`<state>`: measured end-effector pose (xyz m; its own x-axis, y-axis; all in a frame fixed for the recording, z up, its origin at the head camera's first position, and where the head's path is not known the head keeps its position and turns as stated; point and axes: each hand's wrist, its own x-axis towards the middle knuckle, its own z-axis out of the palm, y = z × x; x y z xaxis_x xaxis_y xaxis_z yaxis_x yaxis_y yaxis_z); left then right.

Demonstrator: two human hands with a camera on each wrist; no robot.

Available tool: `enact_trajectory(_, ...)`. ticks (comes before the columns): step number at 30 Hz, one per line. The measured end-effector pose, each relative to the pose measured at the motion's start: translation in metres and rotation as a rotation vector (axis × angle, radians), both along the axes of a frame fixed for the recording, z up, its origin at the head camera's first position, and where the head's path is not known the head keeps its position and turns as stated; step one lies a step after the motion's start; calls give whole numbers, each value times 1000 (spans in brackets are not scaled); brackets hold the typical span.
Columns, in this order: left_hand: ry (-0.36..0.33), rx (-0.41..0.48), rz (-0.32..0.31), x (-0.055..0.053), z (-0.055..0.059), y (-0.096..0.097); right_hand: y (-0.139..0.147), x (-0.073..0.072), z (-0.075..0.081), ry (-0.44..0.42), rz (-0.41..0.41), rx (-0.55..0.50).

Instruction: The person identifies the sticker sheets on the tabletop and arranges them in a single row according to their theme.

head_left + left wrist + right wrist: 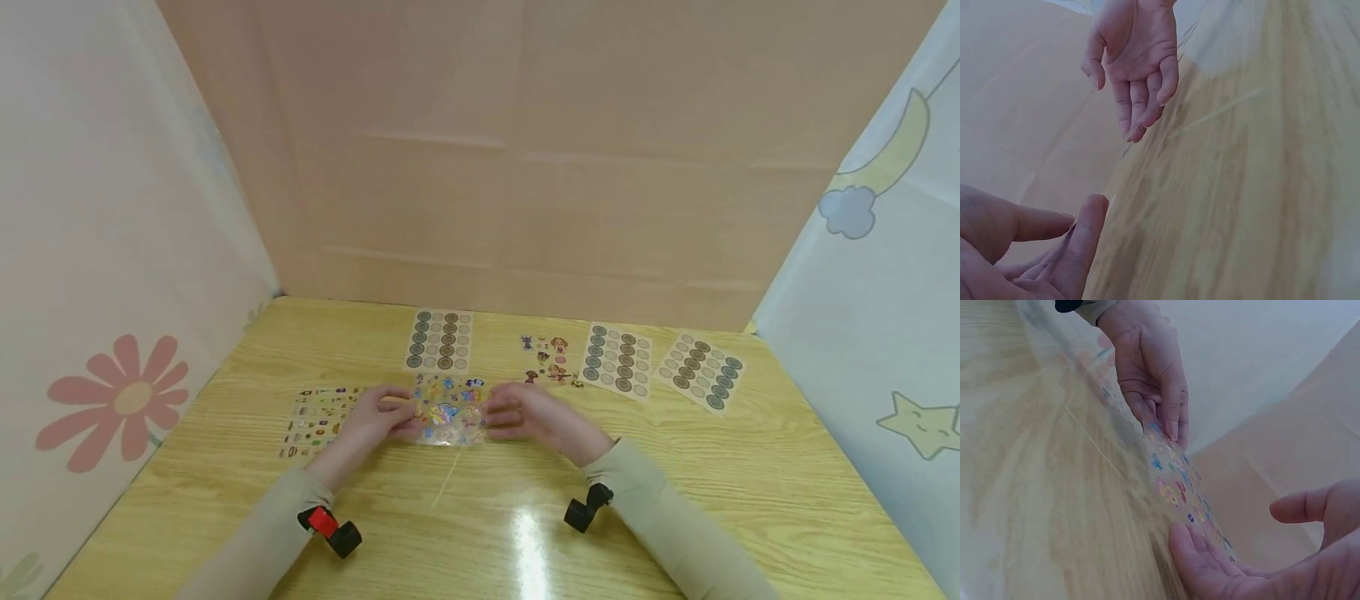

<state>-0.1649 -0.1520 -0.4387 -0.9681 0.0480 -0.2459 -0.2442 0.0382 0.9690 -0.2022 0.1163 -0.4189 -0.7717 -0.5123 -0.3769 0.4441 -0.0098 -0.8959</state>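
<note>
While my left hand (377,417) pinches the sticker sheet (444,415), my right hand (536,415), thumb apart, seems merely to touch its other end, which, unpinched, could droop.

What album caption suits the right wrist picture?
Over a pale wooden table, the left hand pinches a clear rectangular sheet of colourful stickers while the right hand touches its near end.

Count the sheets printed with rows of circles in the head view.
3: the left sheet, just left of centre; the middle sheet, right of centre; the angled sheet, farthest right. Any underneath would be hidden.
</note>
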Motion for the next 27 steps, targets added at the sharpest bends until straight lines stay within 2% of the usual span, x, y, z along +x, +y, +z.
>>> enact_trajectory(4, -23, 34, -22, 9, -2, -13, -9, 7, -1, -5, 29, -3)
enact_trajectory(9, -39, 63, -101, 20, 1, -30, -17, 11, -2, 2, 68, -23)
enact_trajectory(11, -52, 77, -112, 23, 3, -35, -20, 12, -3, 4, 74, -35)
enact_trajectory(18, -112, 76, -121, 30, 10, -48, -31, 14, -5, -8, 102, -65)
enact_trajectory(21, -109, 63, -135, 31, 11, -53, -36, 14, -4, -22, 102, -80)
enact_trajectory(27, -110, 82, -102, 34, 14, -57, -43, 13, -5, -54, 77, -91)
